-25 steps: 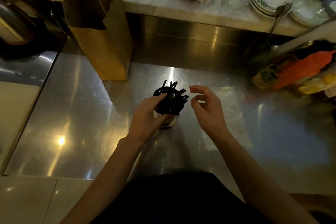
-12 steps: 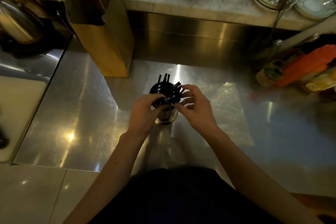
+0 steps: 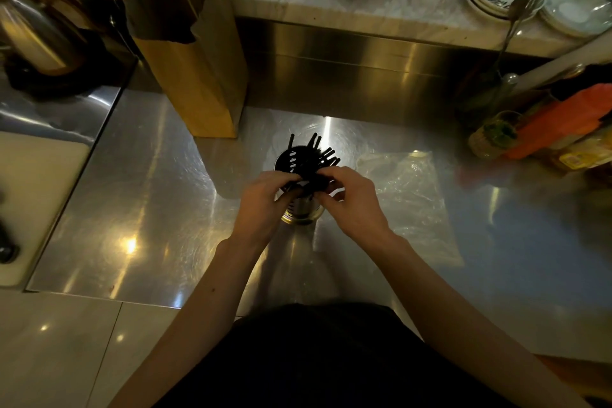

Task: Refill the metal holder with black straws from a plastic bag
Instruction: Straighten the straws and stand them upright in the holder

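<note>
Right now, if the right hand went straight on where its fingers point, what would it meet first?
The right hand pinches black straws over the metal holder; beyond them, probably the left hand.

On the steel desk (image 3: 132,176), the left hand (image 3: 265,202) and right hand (image 3: 354,205) pinch black straws (image 3: 314,156) at the rim of the upright metal holder (image 3: 301,210). A clear plastic bag (image 3: 407,189) lies flat just beside it, and a paper bag (image 3: 195,70) stands by the desk's back edge.

Paper bag (image 3: 195,53) crowds the holder (image 3: 302,209) behind-left; bare steel counter (image 3: 139,195) lies left.
</note>
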Tool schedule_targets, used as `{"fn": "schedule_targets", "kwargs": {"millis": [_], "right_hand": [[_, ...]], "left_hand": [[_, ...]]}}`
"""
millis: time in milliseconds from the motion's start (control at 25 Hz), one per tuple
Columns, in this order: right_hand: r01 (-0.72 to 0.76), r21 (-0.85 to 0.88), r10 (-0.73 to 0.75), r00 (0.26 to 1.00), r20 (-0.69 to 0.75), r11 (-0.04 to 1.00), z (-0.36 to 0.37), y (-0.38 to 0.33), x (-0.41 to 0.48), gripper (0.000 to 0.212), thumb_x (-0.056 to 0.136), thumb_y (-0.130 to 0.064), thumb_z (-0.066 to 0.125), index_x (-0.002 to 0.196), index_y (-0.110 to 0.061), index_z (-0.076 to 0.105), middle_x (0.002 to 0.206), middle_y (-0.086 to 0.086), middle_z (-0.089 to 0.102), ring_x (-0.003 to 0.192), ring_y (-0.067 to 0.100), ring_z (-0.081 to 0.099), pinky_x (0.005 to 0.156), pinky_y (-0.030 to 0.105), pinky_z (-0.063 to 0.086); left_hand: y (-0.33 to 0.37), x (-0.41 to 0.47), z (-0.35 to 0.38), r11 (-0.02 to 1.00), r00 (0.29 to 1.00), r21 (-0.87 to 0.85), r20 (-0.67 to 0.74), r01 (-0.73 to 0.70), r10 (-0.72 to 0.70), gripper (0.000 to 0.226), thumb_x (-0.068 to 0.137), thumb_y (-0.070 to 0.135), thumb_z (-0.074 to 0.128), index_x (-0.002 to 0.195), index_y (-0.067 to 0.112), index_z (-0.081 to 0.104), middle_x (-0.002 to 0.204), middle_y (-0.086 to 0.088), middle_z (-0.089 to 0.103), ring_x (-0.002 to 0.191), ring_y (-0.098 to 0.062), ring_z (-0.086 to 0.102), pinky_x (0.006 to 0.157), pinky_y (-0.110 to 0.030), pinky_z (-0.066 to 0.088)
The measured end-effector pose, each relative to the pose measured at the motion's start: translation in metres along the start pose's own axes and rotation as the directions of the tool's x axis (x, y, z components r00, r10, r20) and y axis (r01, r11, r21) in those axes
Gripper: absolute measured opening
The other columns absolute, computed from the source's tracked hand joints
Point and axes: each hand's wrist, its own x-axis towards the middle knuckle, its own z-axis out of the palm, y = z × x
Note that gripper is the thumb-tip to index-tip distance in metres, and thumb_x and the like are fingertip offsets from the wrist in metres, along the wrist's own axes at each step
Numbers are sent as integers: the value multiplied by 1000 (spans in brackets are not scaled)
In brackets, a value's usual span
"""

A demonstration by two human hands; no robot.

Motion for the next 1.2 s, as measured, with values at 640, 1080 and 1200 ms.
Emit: {"fn": "schedule_targets", "kwargs": {"millis": [640,1080,1200], "right_hand": [[212,-28,-214,961,-178,977,-43,-29,9,6,91,-16,63,93,-11,65,80,-6,67,77,8,67,76,25,55],[213,-127,-220,975,-39,969,-86,-71,41,10,92,-20,62,101,-16,60,88,-1,66,77,11,67,75,25,57],[205,-122,-204,979,19,971,-89,-77,52,9,91,-19,62,100,-18,59,88,-3,64,80,8,66,77,24,56]], "left_hand": [[15,6,-11,1000,999,-15,-36,2,-2,24,89,10,68,112,14,72,108,-3,73,97,-9,62,87,-5,41],[37,46,-44,993,996,-83,-46,-87,83,21,89,13,68,109,11,72,98,3,72,89,-12,68,83,-20,53],[48,64,-57,995,998,-80,21,-62,63,21,91,14,67,111,11,71,101,-2,73,91,-6,66,84,-8,47]]}}
